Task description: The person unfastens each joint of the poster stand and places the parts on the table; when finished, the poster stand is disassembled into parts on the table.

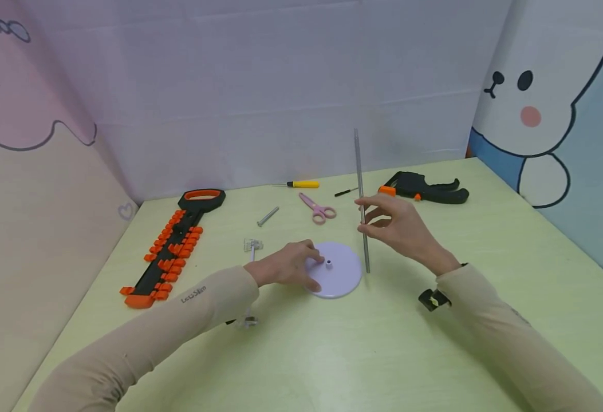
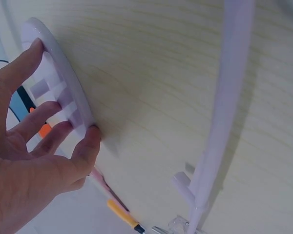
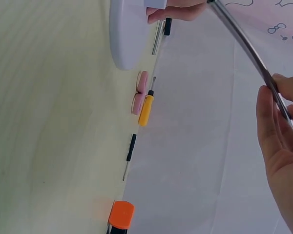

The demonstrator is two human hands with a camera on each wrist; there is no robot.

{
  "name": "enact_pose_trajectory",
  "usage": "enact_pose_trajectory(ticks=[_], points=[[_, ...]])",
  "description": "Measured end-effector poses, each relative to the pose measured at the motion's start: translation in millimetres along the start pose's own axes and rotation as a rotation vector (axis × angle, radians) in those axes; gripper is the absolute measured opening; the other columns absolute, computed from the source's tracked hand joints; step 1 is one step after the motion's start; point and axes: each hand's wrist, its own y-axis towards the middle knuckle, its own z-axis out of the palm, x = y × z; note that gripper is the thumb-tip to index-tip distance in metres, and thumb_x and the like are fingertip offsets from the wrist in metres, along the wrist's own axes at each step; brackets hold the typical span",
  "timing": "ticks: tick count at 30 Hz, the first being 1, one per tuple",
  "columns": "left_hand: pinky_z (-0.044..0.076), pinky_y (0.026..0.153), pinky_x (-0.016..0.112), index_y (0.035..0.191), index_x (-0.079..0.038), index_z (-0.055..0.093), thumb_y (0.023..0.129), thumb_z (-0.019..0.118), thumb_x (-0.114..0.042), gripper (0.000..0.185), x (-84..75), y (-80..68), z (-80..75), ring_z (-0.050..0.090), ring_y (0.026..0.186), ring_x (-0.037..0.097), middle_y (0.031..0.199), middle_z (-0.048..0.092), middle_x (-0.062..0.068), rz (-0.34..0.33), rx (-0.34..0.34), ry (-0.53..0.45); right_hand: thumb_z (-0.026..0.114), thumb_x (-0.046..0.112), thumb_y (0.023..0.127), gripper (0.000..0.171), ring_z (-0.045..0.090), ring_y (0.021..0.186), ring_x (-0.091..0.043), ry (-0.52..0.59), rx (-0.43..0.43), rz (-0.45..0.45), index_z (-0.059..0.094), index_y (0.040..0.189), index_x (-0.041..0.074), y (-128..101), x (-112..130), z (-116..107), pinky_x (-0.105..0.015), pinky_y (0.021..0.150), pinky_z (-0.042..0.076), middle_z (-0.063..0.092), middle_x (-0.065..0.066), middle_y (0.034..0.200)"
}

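A round lilac disc [image 1: 339, 277] with a short stub at its centre lies on the table. My left hand [image 1: 290, 264] holds it by the left side, thumb and fingers spread over its face and rim. In the left wrist view, fingertips press the edge of the disc [image 2: 80, 95]. My right hand [image 1: 398, 225] pinches a thin metal rod [image 1: 359, 166] between thumb and fingers, nearly upright. The rod's lower end hangs just beside the disc's right rim. The right wrist view shows this rod [image 3: 244, 41] slanting out of the fingers [image 3: 266, 112].
A lilac bar [image 2: 227, 97] with clear clips [image 1: 252, 245] lies partly under my left forearm. Further left is a black rack with orange clips [image 1: 177, 240]. Behind are a bolt [image 1: 268, 216], pink scissors [image 1: 318, 209], a yellow screwdriver [image 1: 303, 184], a small black screwdriver [image 1: 343, 192] and a black-and-orange clamp [image 1: 425, 187].
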Motion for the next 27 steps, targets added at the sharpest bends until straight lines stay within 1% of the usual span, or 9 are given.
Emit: enact_pose_trajectory(ticks=[5, 11, 13, 18, 27], points=[[0.042, 0.095, 0.032, 0.124, -0.01, 0.064, 0.072, 0.083, -0.033, 0.059, 1.2, -1.2, 0.6, 0.052, 0.11, 0.023, 0.123, 0.052, 0.009, -0.007, -0.003, -0.008, 0.075, -0.001, 0.078, 0.052, 0.064, 0.09, -0.023, 0.019, 0.065, 0.086, 0.058, 0.127, 0.001, -3.3, -3.4, -3.6, -0.029, 0.078, 0.053, 0.057, -0.012, 0.122], [0.043, 0.094, 0.032, 0.123, -0.008, 0.064, 0.072, 0.083, -0.031, 0.059, 2.1, -0.3, 0.8, 0.052, 0.11, 0.024, 0.122, 0.052, 0.01, 0.022, -0.015, -0.022, 0.076, -0.001, 0.077, 0.06, 0.065, 0.09, -0.024, -0.053, 0.158, 0.182, 0.052, 0.131, 0.001, -9.8, -7.3, -9.3, -0.033, 0.077, 0.054, 0.049, -0.014, 0.13], [0.043, 0.094, 0.032, 0.123, -0.008, 0.064, 0.072, 0.083, -0.031, 0.059, 1.5, -0.4, 0.5, 0.052, 0.11, 0.024, 0.122, 0.052, 0.01, 0.022, -0.014, -0.025, 0.076, -0.002, 0.076, 0.062, 0.065, 0.09, -0.024, -0.059, 0.182, 0.196, 0.05, 0.132, 0.0, -12.1, -8.2, -10.3, -0.033, 0.077, 0.054, 0.048, -0.014, 0.131], [0.043, 0.094, 0.032, 0.123, -0.009, 0.064, 0.072, 0.083, -0.032, 0.058, 0.9, -1.0, 0.4, 0.052, 0.11, 0.023, 0.122, 0.052, 0.009, 0.015, -0.008, -0.02, 0.074, -0.006, 0.076, 0.066, 0.064, 0.087, -0.023, -0.023, 0.21, 0.217, 0.046, 0.135, -0.001, -17.5, -11.3, -13.4, -0.03, 0.075, 0.054, 0.046, -0.017, 0.131], [0.042, 0.094, 0.032, 0.123, -0.009, 0.064, 0.073, 0.083, -0.032, 0.058, 2.3, 0.0, -0.6, 0.051, 0.11, 0.023, 0.122, 0.052, 0.009, 0.017, -0.001, -0.025, 0.075, -0.003, 0.076, 0.072, 0.063, 0.086, -0.023, 0.003, 0.255, 0.295, 0.04, 0.139, -0.001, -27.8, -14.8, -21.4, -0.03, 0.074, 0.054, 0.039, -0.02, 0.136]])
